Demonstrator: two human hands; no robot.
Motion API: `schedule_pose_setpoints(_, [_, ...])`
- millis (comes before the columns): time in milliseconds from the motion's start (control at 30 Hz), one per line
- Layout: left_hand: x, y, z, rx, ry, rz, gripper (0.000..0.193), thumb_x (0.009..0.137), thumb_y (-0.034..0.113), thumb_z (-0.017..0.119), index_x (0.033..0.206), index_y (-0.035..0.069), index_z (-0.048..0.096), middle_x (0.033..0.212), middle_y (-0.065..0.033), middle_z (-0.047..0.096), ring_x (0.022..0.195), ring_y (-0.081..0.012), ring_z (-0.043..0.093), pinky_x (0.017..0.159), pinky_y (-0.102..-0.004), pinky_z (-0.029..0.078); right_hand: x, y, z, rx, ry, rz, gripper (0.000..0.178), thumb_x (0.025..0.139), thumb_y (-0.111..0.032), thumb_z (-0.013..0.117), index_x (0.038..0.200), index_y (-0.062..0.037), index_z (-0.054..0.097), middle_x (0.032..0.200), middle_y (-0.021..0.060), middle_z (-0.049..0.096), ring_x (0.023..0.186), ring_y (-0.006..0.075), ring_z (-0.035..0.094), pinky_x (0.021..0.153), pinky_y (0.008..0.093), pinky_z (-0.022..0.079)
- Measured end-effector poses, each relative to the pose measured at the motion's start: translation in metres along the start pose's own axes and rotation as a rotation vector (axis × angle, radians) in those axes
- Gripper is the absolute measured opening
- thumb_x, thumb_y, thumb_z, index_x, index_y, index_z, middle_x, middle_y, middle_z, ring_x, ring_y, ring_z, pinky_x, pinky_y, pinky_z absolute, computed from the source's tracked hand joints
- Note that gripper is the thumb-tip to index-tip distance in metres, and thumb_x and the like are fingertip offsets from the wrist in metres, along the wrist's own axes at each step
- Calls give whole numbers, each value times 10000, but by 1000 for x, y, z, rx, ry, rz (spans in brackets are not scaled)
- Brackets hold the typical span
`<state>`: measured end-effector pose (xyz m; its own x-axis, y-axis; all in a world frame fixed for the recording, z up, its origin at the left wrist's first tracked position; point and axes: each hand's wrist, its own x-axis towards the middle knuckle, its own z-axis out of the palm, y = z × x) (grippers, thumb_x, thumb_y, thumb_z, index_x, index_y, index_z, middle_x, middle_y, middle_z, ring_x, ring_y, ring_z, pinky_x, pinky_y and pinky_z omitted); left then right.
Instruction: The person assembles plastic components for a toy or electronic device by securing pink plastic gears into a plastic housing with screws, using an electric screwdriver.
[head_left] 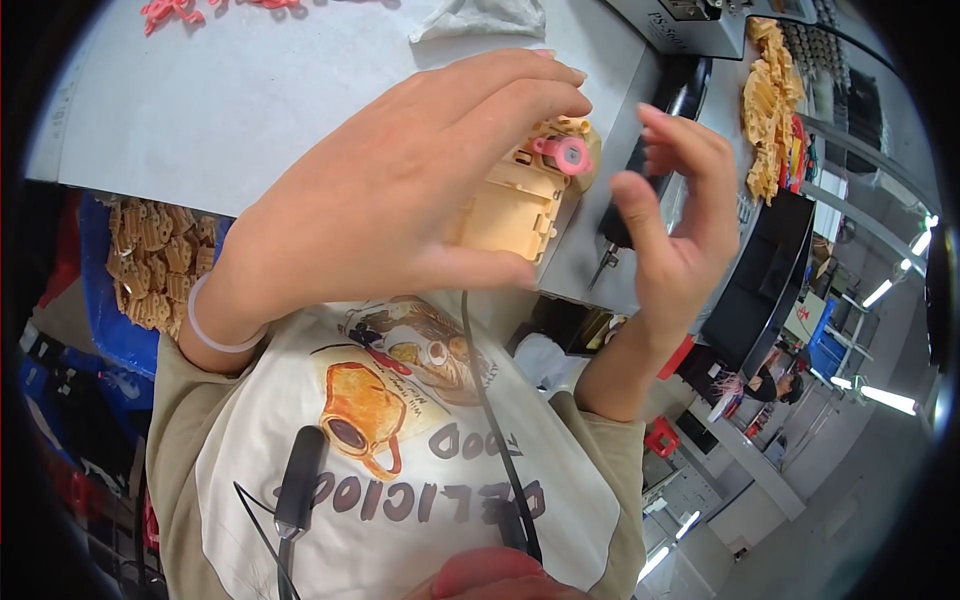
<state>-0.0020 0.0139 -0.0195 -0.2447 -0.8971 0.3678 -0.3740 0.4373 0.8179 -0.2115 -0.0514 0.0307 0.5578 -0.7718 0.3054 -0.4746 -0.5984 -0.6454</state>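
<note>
My left hand spans a pale yellow plastic housing on the workbench, its fingers over the far side and its thumb along the near edge. It hides much of the housing. A small pink ring-shaped piece with a grey centre sits at the housing's far right part. Just right of the housing, my right hand is raised, thumb and forefinger apart with nothing visible between them. Behind that hand lies a black electric screwdriver, its thin metal bit pointing toward me.
Pink plastic parts and a clear plastic bag lie on the far bench. At left, a blue bin holds many yellow parts. More yellow parts are piled at right, near a boxy grey machine. A cable hangs before my apron.
</note>
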Motion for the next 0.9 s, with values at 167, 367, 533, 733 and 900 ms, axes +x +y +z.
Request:
schedule_pose_setpoints(167, [2, 3, -4, 57, 2, -3, 768, 681, 328, 816, 1312, 44, 481, 1390, -146, 473, 1302, -344, 436, 1057, -412, 372, -5, 12, -8, -358, 131, 316, 348, 803, -174, 741, 1101, -36, 627, 892, 70, 565, 736, 165, 516, 670, 286, 446])
schedule_pose_setpoints(367, [21, 10, 1, 144, 103, 112, 345, 806, 175, 714, 1119, 60, 625, 1161, -102, 605, 1083, -292, 572, 913, -381, 454, -3, 20, -3, -349, 82, 590, 691, 835, -303, 698, 1365, -35, 344, 808, 161, 591, 724, 324, 609, 691, 420, 463])
schedule_pose_setpoints(533, [23, 7, 6, 264, 142, 159, 138, 815, 106, 683, 950, 79, 678, 952, -47, 637, 913, -253, 599, 805, -364, 461, -7, 29, -5, -89, 214, 599, 688, 827, -183, 702, 1376, -10, 324, 882, 147, 626, 718, 217, 613, 662, 330, 480])
schedule_pose_setpoints(733, [24, 12, 3, 253, 98, 133, 120, 798, 99, 689, 918, 104, 681, 934, -17, 632, 888, -223, 579, 784, -337, 452, -9, 9, -45, 550, 374, 367, 595, 867, -133, 618, 1358, 38, 331, 905, 145, 612, 680, 162, 602, 604, 263, 506])
schedule_pose_setpoints(900, [23, 10, 0, 260, 75, 98, 121, 791, 111, 690, 911, 112, 679, 925, -23, 624, 897, -234, 571, 807, -350, 448, 20, 4, -73, 1052, 299, 239, 489, 951, -253, 507, 1274, 87, 368, 935, 124, 487, 681, 152, 499, 583, 272, 442])
